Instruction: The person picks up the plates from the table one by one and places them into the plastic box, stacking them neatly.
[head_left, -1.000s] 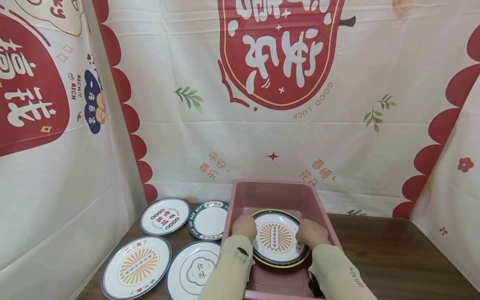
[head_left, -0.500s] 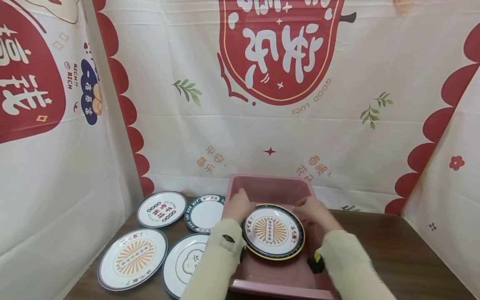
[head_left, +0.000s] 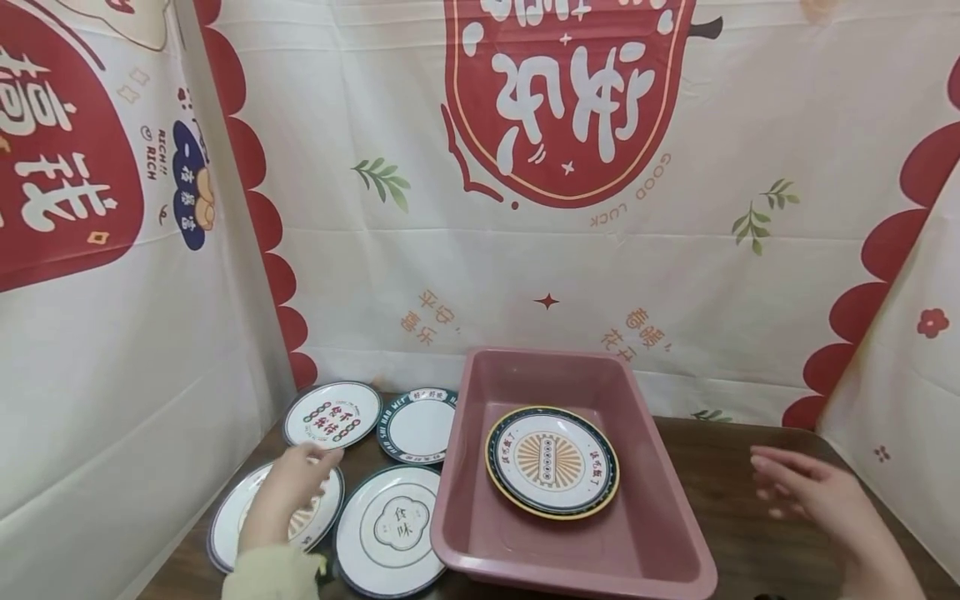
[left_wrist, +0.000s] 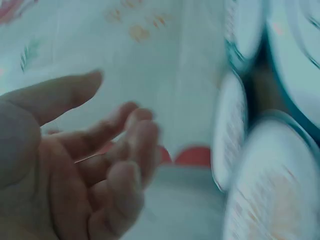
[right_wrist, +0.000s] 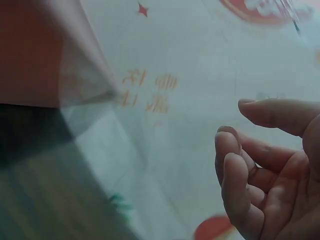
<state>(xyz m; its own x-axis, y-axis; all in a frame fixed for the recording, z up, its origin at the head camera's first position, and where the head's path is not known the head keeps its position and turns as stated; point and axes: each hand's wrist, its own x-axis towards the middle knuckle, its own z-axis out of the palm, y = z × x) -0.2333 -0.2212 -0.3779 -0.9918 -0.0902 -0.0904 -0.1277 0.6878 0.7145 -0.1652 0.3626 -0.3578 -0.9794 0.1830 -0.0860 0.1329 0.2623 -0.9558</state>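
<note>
In the pink plastic bin (head_left: 660,467), a white plate (head_left: 555,462) with an orange sunburst rests on another plate, whose dark, yellow-edged rim shows around it. My left hand (head_left: 291,487) is over a second sunburst plate (head_left: 225,521) on the table's left side, partly hiding it. In the left wrist view that hand (left_wrist: 95,155) has loosely bent fingers, thumb apart, and holds nothing. My right hand (head_left: 817,492) hovers right of the bin over the wooden table. Its fingers (right_wrist: 235,180) are relaxed, with nothing between them and the thumb.
Beside the bin's left wall lie a plate with red lettering (head_left: 332,417), a green-rimmed plate (head_left: 416,427) and a plate with a cloud-shaped emblem (head_left: 390,533). A printed cloth (head_left: 525,275) hangs behind the brown table (head_left: 720,500) and along both sides.
Both hands have let go of the stacked plates in the bin and moved apart. The left swings out over the plates at left, the right out past the bin's right wall.
</note>
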